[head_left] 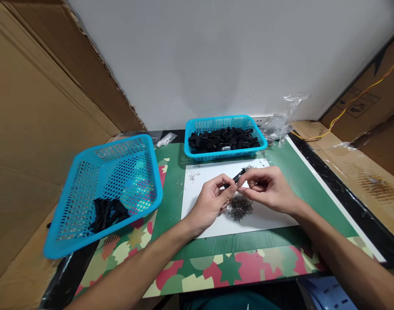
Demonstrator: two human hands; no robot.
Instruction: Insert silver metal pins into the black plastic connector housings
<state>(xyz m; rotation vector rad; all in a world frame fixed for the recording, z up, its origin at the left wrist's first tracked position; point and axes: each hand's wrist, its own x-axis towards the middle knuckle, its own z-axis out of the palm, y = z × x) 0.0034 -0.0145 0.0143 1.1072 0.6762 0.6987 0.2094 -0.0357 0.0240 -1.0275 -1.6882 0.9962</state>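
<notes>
My left hand [207, 206] is closed around a slim black piece [238, 175], which sticks out between the two hands above a white sheet [203, 224]. Thumb and forefinger of my right hand [272, 188] are pinched together at the near end of that piece, touching or almost touching the left fingertips. What they pinch is too small to make out. Just below the hands lies a pile of tiny metal pieces [240, 209], thin and wiry. More of them [249, 168] show behind the right hand, and a few loose ones [193, 175] lie at the sheet's left.
Behind the sheet stands a blue basket [225, 156] full of black parts [226, 138]. Tilted at left is a larger blue basket [158, 185] with several black pieces [107, 213]. Plastic bags [274, 125] lie at the back right. Cardboard [38, 86] and a wall [200, 56] enclose the table.
</notes>
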